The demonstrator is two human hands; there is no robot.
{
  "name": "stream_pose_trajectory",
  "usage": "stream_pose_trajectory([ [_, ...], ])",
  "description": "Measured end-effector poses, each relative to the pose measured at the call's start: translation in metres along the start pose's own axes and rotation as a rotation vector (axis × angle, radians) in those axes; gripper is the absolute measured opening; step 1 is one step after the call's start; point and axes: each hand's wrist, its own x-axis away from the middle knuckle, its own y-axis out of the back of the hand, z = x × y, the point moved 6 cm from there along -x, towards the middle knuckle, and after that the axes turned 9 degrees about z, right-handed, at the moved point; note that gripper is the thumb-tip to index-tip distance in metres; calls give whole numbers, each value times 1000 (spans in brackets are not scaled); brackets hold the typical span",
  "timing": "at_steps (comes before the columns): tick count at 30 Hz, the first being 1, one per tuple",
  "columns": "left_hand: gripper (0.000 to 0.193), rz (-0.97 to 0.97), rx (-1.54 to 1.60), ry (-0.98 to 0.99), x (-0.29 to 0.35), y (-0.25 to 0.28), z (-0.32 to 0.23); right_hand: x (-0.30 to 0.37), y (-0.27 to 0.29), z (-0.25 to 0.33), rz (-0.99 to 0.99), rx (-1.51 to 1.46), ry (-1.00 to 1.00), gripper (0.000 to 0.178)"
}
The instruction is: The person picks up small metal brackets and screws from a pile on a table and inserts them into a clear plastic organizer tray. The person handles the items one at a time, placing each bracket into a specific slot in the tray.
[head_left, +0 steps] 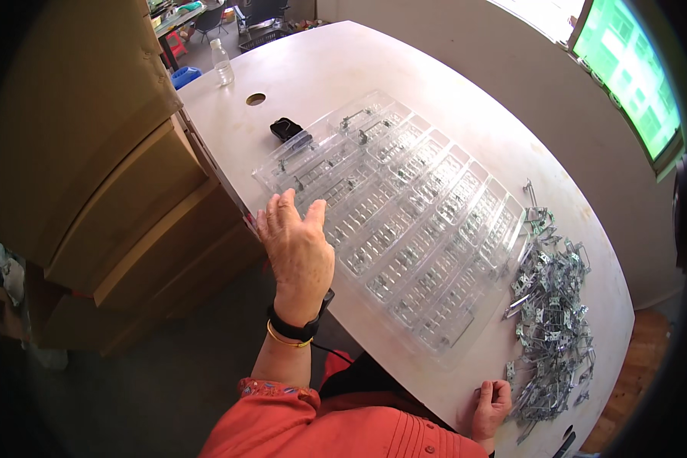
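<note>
A clear plastic compartment tray point(443, 353) lies slantwise on the white table. Small metal brackets point(374, 131) sit in some of its far and left compartments; glare hides what the others hold. Over the tray's left edge is my left hand point(299, 248), fingers apart and nothing in them. Whether its fingertips touch the plastic I cannot tell. My right hand point(491, 412) is closed by the near table edge, just left of a heap of metal brackets point(553, 328). Its curled fingers conceal what they may hold.
Cardboard boxes point(130, 221) are stacked along the table's left side. Behind the tray lie a small black object point(288, 131) and a round hole point(256, 99) in the tabletop. A clear bottle point(221, 62) stands at the far left corner. A wall and window point(630, 69) are at right.
</note>
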Motion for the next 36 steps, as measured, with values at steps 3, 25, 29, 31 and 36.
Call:
stream_pose_trajectory([
  [3, 47, -11, -7, 4, 2, 3, -2, 1, -1, 1, -1, -6, 4, 18],
  [25, 28, 23, 640, -516, 111, 74, -125, 47, 27, 17, 42, -19, 103, 6],
  [29, 33, 199, 767, -680, 160, 55, -168, 57, 34, 19, 57, 81, 226, 7],
  [31, 33, 266, 780, -743, 177, 46, -188, 63, 39, 26, 45, 137, 285, 7],
  [36, 31, 334, 807, -840, 203, 40, -221, 76, 48, 38, -83, 149, 364, 7],
])
